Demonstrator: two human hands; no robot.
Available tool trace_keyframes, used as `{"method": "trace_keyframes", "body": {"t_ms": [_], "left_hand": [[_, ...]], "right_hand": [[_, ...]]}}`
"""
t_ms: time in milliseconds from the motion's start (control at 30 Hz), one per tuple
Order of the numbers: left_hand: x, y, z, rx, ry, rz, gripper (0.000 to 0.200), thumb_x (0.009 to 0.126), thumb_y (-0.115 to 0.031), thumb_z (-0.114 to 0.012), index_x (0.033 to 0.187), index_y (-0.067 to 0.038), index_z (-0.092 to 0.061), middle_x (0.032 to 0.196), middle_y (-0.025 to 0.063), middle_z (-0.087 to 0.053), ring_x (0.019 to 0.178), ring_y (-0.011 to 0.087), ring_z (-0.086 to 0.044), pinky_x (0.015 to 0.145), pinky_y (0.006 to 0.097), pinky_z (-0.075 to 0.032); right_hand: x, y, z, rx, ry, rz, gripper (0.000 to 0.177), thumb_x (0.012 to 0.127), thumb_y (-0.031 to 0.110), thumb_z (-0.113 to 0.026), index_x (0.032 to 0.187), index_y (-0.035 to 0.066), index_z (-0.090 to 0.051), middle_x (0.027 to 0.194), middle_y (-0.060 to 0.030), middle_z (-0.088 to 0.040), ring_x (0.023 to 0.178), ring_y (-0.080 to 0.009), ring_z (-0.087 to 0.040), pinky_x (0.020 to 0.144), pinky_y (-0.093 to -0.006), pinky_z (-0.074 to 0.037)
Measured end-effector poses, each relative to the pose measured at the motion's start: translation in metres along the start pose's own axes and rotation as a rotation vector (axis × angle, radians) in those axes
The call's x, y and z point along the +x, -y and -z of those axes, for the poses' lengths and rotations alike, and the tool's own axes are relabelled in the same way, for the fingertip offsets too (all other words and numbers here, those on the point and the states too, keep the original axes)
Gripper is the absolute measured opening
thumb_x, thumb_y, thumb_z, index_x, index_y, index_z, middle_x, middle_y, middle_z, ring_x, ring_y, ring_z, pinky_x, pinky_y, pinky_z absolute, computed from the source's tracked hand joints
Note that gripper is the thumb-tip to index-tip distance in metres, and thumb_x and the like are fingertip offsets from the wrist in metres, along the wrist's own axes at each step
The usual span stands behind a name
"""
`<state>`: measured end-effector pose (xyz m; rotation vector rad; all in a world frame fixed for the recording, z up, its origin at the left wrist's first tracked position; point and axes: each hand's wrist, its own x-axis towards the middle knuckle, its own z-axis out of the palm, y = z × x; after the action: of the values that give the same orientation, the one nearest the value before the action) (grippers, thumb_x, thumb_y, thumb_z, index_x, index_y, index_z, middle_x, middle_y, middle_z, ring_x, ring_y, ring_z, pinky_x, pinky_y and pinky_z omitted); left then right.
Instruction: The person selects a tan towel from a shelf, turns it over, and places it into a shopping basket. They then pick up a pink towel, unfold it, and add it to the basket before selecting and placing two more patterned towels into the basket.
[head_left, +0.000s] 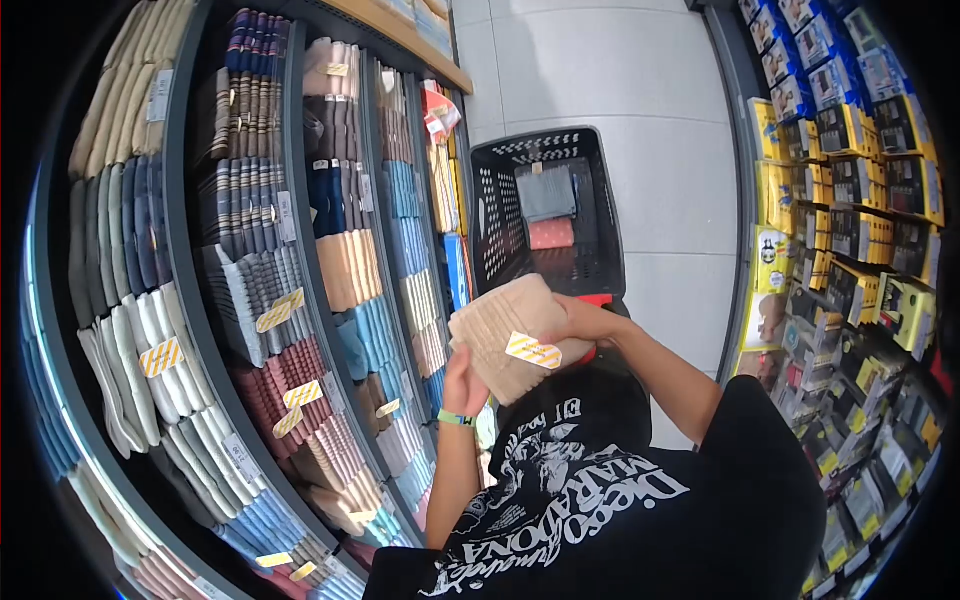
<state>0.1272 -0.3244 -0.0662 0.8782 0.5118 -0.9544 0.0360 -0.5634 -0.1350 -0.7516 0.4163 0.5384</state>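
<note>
In front of my chest is a folded beige towel with a white and yellow striped label on it. My left hand, with a green band on its wrist, grips the towel's lower left edge. On the opposite side, my right hand is closed round the towel's right edge. Just beyond the towel stands a black shopping basket with perforated walls. Inside it lie a folded grey-blue cloth and a folded coral-pink cloth with light spots.
Shelves packed with folded towels in many colours run along my left. To my right is a rack of packaged goods in blue, yellow and black. Pale floor tiles line the aisle between them.
</note>
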Motion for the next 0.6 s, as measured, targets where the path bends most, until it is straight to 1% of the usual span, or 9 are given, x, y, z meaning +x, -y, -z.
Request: {"method": "trace_keyframes", "body": {"t_ms": [67,100,133,267,333,400,467,533,600], "left_hand": [[0.016,0.008,0.003,0.459,-0.116,-0.018,0.055,0.092,-0.020,-0.062,0.139,-0.003,-0.038,0.137,0.0151,-0.049,0.124,0.0287,-0.051,0.104,0.0433,-0.041],[0.022,0.010,-0.006,0.423,-0.200,-0.026,0.054,0.088,-0.004,-0.064,0.137,-0.003,-0.039,0.131,0.0134,-0.054,0.116,0.0253,-0.056,0.098,0.0381,-0.047],[0.028,0.009,-0.008,0.426,-0.212,-0.014,0.054,0.088,-0.004,-0.064,0.137,-0.003,-0.039,0.131,0.0134,-0.054,0.116,0.0253,-0.056,0.098,0.0381,-0.047],[0.063,0.004,-0.002,0.507,-0.156,-0.012,0.055,0.089,-0.008,-0.064,0.137,-0.002,-0.037,0.130,0.0143,-0.054,0.116,0.0260,-0.057,0.097,0.0377,-0.048],[0.085,-0.001,0.000,0.681,-0.124,0.021,0.056,0.088,-0.011,-0.067,0.136,-0.002,-0.039,0.130,0.0140,-0.054,0.116,0.0249,-0.056,0.095,0.0365,-0.048],[0.119,0.000,0.013,0.743,-0.116,0.030,0.054,0.087,-0.014,-0.069,0.133,0.000,-0.042,0.126,0.0141,-0.056,0.113,0.0237,-0.058,0.092,0.0346,-0.049],[0.157,0.000,0.022,0.912,-0.148,0.119,0.049,0.087,-0.012,-0.068,0.129,0.002,-0.047,0.120,0.0138,-0.060,0.106,0.0231,-0.062,0.088,0.0335,-0.051],[0.203,0.010,0.045,0.999,-0.144,0.161,0.044,0.084,-0.005,-0.067,0.123,0.003,-0.049,0.111,0.0150,-0.063,0.097,0.0241,-0.065,0.081,0.0347,-0.054],[0.244,0.018,0.057,1.038,-0.135,0.227,0.043,0.082,-0.006,-0.068,0.120,0.005,-0.052,0.110,0.0157,-0.064,0.095,0.0242,-0.066,0.080,0.0341,-0.054]], "right_hand": [[0.007,-0.010,0.005,0.029,-0.026,0.036,0.087,0.067,0.012,-0.086,0.139,0.001,-0.037,0.127,-0.0107,-0.054,0.117,-0.0189,-0.053,0.102,-0.0340,-0.042],[0.013,-0.016,0.010,-0.070,-0.080,0.070,0.090,0.066,0.013,-0.086,0.139,0.001,-0.036,0.128,-0.0107,-0.054,0.118,-0.0190,-0.052,0.103,-0.0338,-0.041],[0.018,-0.022,0.013,-0.168,-0.134,0.103,0.092,0.065,0.014,-0.087,0.140,0.001,-0.035,0.129,-0.0108,-0.053,0.119,-0.0191,-0.052,0.104,-0.0336,-0.040],[0.027,-0.010,0.013,-0.203,-0.249,0.101,0.095,0.063,0.015,-0.088,0.140,0.001,-0.034,0.131,-0.0107,-0.052,0.122,-0.0194,-0.049,0.105,-0.0331,-0.038],[0.048,-0.026,0.025,-0.187,-0.283,0.124,0.095,0.062,0.015,-0.088,0.140,0.001,-0.035,0.132,-0.0109,-0.051,0.123,-0.0196,-0.048,0.106,-0.0332,-0.037],[0.060,-0.028,0.037,-0.252,-0.376,0.085,0.095,0.063,0.016,-0.088,0.140,0.001,-0.035,0.131,-0.0113,-0.052,0.123,-0.0201,-0.049,0.106,-0.0331,-0.037],[0.074,-0.026,0.049,-0.282,-0.447,0.068,0.094,0.063,0.016,-0.088,0.139,0.000,-0.036,0.130,-0.0118,-0.053,0.121,-0.0208,-0.050,0.105,-0.0329,-0.038],[0.089,-0.027,0.064,-0.282,-0.531,0.024,0.091,0.063,0.014,-0.088,0.138,0.000,-0.038,0.128,-0.0125,-0.054,0.120,-0.0212,-0.051,0.105,-0.0332,-0.038],[0.108,-0.032,0.084,-0.250,-0.557,-0.045,0.087,0.064,0.013,-0.087,0.136,-0.001,-0.040,0.127,-0.0133,-0.056,0.117,-0.0212,-0.054,0.102,-0.0329,-0.041]]}}
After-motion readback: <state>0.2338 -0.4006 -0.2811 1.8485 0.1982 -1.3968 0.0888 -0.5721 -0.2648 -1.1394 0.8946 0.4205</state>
